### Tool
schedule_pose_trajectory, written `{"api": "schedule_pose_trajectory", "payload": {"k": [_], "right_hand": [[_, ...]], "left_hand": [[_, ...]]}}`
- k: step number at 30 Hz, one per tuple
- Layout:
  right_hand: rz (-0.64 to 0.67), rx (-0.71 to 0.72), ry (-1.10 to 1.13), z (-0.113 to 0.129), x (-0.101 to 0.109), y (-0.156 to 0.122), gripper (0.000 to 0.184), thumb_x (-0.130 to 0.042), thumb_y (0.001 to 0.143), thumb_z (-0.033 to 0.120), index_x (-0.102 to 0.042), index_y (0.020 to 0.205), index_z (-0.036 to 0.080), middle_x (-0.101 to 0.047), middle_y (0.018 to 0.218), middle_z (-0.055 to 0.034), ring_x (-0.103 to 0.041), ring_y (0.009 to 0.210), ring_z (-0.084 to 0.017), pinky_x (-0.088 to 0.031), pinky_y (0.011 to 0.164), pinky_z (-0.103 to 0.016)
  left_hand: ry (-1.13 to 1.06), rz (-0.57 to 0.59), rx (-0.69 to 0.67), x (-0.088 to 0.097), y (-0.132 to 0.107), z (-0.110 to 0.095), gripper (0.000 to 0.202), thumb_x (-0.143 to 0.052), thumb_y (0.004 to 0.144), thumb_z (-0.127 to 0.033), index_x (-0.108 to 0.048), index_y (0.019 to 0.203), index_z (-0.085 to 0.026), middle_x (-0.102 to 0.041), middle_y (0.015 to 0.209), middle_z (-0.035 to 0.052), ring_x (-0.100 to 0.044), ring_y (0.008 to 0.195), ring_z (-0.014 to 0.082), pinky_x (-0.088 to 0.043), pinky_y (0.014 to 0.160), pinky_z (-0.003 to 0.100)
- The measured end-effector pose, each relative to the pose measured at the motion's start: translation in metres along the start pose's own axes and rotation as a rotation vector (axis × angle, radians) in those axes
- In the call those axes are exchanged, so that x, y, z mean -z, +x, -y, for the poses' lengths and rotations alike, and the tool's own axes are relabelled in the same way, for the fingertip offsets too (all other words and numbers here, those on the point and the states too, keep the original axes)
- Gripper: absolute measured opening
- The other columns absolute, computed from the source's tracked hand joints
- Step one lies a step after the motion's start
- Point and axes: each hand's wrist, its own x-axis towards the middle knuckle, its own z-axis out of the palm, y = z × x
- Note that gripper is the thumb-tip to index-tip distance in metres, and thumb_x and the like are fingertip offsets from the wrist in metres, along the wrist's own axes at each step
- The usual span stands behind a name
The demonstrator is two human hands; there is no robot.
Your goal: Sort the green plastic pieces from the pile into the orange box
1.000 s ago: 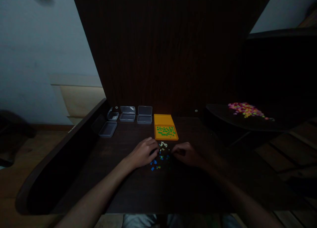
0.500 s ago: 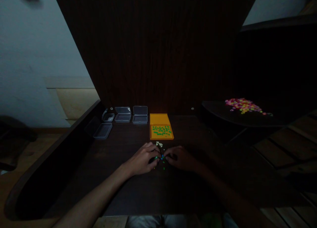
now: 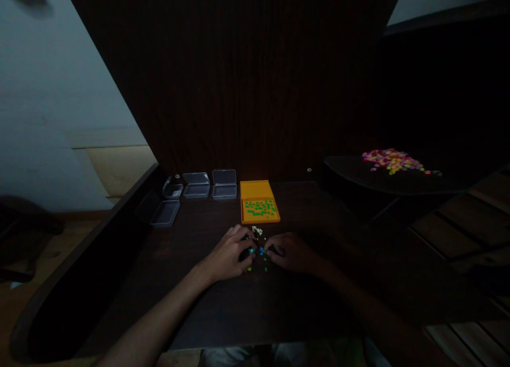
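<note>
A small heap of tiny coloured pieces [image 3: 257,250], white, blue and green, lies on the dark wooden table [image 3: 223,303]. My left hand [image 3: 229,253] rests on the table at the heap's left side, fingers curled with the tips among the pieces. My right hand [image 3: 290,252] sits at the heap's right side, fingers bent and pinched toward the pieces. Whether either hand holds a piece is too dark to see. Just beyond the heap stands an open orange box [image 3: 258,208] with green pieces in it.
Several clear plastic boxes [image 3: 198,184] sit in a row at the back left, one more [image 3: 164,213] nearer the left edge. A pile of pink and yellow pieces [image 3: 392,160] lies on a dark raised surface at the right. A dark panel rises behind the table.
Both hands have closed in on the heap from either side, and the pieces lie bunched tighter between the fingertips. The view has shifted slightly.
</note>
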Motion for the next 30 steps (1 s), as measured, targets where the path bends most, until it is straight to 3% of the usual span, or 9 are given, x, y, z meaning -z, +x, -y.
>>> {"api": "schedule_pose_trajectory", "payload": {"k": [9, 21, 30], "right_hand": [[-0.012, 0.016, -0.014, 0.001, 0.0001, -0.0007, 0.014, -0.057, 0.081, 0.022, -0.07, 0.085, 0.02, -0.057, 0.058, 0.0037, -0.048, 0.051, -0.01, -0.032, 0.055, -0.021], [-0.03, 0.08, -0.029, -0.0026, -0.0033, 0.0002, 0.015, -0.057, 0.082, 0.021, -0.071, 0.087, 0.018, -0.06, 0.059, 0.0022, -0.047, 0.05, -0.01, -0.031, 0.054, -0.021], [-0.031, 0.075, -0.03, 0.0025, 0.0002, 0.0008, 0.015, -0.056, 0.082, 0.019, -0.07, 0.085, 0.018, -0.062, 0.061, 0.0013, -0.05, 0.052, -0.01, -0.033, 0.055, -0.021]], "left_hand": [[0.005, 0.002, -0.023, -0.0012, -0.0004, 0.0033, 0.017, -0.056, 0.084, -0.015, -0.066, 0.096, -0.021, -0.059, 0.111, 0.0072, -0.053, 0.106, 0.024, -0.043, 0.096, 0.041], [-0.014, 0.029, -0.09, -0.0011, -0.0009, -0.0018, 0.025, -0.056, 0.089, -0.018, -0.066, 0.111, -0.023, -0.058, 0.114, 0.0065, -0.051, 0.108, 0.0223, -0.044, 0.096, 0.038], [0.051, 0.025, -0.089, -0.0021, -0.0015, 0.0015, 0.022, -0.054, 0.09, -0.02, -0.068, 0.107, -0.022, -0.059, 0.113, 0.0077, -0.051, 0.106, 0.0236, -0.043, 0.095, 0.04]]}}
